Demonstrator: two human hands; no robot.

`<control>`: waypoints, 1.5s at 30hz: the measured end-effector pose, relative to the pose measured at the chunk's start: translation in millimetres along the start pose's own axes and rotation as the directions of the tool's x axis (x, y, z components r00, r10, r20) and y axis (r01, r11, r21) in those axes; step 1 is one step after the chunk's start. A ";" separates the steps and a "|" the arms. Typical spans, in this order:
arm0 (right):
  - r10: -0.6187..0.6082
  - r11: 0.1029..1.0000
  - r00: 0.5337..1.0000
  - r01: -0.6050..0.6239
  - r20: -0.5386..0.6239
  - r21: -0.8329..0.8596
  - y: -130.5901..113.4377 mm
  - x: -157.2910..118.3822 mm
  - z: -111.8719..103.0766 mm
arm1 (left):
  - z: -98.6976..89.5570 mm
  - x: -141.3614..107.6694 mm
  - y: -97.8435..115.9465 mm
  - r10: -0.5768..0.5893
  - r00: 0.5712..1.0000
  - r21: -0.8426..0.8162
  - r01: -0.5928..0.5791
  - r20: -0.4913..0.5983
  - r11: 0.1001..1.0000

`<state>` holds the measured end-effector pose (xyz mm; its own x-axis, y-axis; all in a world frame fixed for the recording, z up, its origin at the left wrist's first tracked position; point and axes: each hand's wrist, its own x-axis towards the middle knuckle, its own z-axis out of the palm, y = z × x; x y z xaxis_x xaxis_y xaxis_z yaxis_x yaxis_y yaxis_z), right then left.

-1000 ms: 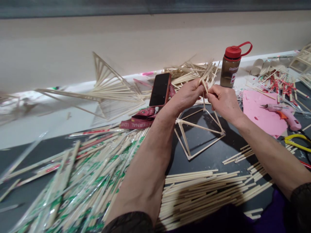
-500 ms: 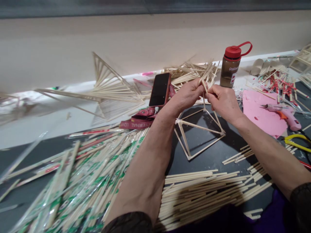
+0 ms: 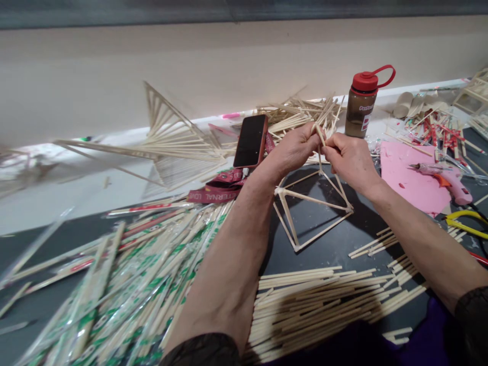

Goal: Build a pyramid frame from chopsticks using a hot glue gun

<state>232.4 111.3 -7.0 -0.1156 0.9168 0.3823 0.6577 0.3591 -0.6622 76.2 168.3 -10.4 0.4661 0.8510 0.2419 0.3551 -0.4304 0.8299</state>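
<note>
A frame of thin round wooden sticks (image 3: 316,199) stands on the dark table, its sticks joined at whitish corners. At the frame's far upper part, my left hand (image 3: 293,148) is closed, pinching stick ends that meet at a tip. Close by on the right, my right hand (image 3: 351,158) is closed too, fingertips on a stick just below that tip. My fingers partly hide the joint, so I cannot tell whether the sticks touch there. Loose sticks (image 3: 316,300) lie in a pile in front of the frame.
Wrapped chopsticks (image 3: 152,274) cover the left side. A phone (image 3: 249,141) leans near my left wrist. Behind are a fan-shaped stick model (image 3: 171,133) and a red-capped bottle (image 3: 359,113). At right, a pink glue gun (image 3: 453,184) rests on a pink sheet (image 3: 406,178), near yellow-handled pliers (image 3: 463,226).
</note>
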 end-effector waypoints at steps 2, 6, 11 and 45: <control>0.010 1.000 1.000 -0.010 0.001 0.006 -0.5 -0.1 -0.2 | 0.1 0.3 -0.3 -0.001 1.000 -0.017 0.001 -0.003 1.000; 0.019 1.000 1.000 -0.019 0.006 0.006 -1.0 -0.1 -0.2 | 0.3 0.4 -1.1 0.012 1.000 -0.004 -0.012 -0.011 1.000; 0.005 1.000 1.000 -0.005 0.001 -0.008 -1.4 -0.3 -0.4 | 0.7 -0.1 -0.6 0.009 1.000 0.014 -0.009 -0.014 1.000; -0.026 0.993 0.998 0.033 0.063 -0.113 -8.8 2.4 -23.0 | -19.4 -7.7 4.5 -0.061 0.994 -0.195 0.079 0.093 0.978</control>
<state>243.5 106.3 14.6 -0.1796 0.9164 0.3578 0.7333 0.3671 -0.5723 58.6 165.6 1.3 0.5168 0.8441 0.1427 0.2255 -0.2950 0.9285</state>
